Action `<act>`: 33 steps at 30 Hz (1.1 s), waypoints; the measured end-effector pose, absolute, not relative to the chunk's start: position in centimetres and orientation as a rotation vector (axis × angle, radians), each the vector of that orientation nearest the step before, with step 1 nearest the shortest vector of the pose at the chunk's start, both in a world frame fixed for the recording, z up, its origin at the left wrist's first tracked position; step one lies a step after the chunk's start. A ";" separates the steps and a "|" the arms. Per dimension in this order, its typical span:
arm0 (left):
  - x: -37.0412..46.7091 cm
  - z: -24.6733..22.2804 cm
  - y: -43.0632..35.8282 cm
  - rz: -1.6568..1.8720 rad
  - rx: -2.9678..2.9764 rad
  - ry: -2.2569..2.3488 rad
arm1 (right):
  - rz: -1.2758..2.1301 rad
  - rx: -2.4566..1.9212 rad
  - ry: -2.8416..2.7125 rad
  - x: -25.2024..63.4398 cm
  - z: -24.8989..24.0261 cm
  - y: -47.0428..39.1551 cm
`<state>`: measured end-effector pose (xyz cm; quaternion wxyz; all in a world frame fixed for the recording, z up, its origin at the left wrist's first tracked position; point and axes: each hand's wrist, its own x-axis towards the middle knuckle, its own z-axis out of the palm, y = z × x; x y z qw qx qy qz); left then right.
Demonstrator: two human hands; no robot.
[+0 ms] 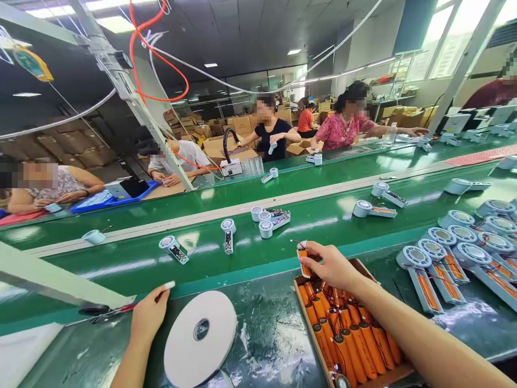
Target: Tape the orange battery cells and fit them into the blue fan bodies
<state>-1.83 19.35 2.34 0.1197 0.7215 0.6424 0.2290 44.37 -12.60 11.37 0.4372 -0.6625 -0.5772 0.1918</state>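
Note:
My right hand [333, 267] pinches an orange cylindrical battery [304, 262] with thin wires at its top. It is held above the far left corner of a cardboard box [313, 337] filled with orange batteries [365, 350]. On the left, my left hand [149, 312] has its fingers curled together near the belt's edge. A small white piece [169, 284] shows at its fingertip; whether it is tape or a finger cover I cannot tell. Between my hands lies a large white roll of tape [218, 323], flat on the bench.
Light-blue fan-like housings [416, 258], some with orange batteries in the handles, crowd the right. A green conveyor belt [202, 269] carries more housings [228, 231]. Scissors [99, 311] lie by a white post [60, 275] at left. Several co-workers sit across the belt.

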 end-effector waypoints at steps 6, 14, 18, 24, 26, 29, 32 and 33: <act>-1.5 2.7 18.5 0.799 2.119 1.789 | 0.505 -1.638 -1.457 44.3 11.4 -12.7; -1.4 2.7 18.4 0.820 2.092 1.769 | 0.486 -1.641 -1.489 44.2 11.6 -12.8; -1.6 2.5 18.4 0.803 2.072 1.755 | 0.482 -1.654 -1.510 44.2 11.6 -12.9; -1.7 2.3 18.4 0.779 2.068 1.749 | 0.483 -1.652 -1.513 44.2 11.6 -12.9; -1.7 2.4 18.5 0.768 2.064 1.746 | 0.486 -1.655 -1.512 44.2 11.6 -12.9; -1.7 2.4 18.5 0.774 2.070 1.727 | 0.481 -1.657 -1.516 44.2 11.6 -12.9; -1.8 2.4 18.5 0.758 2.065 1.732 | 0.482 -1.655 -1.517 44.1 11.6 -12.9; -1.8 2.4 18.4 0.749 2.059 1.738 | 0.485 -1.655 -1.517 44.1 11.6 -12.9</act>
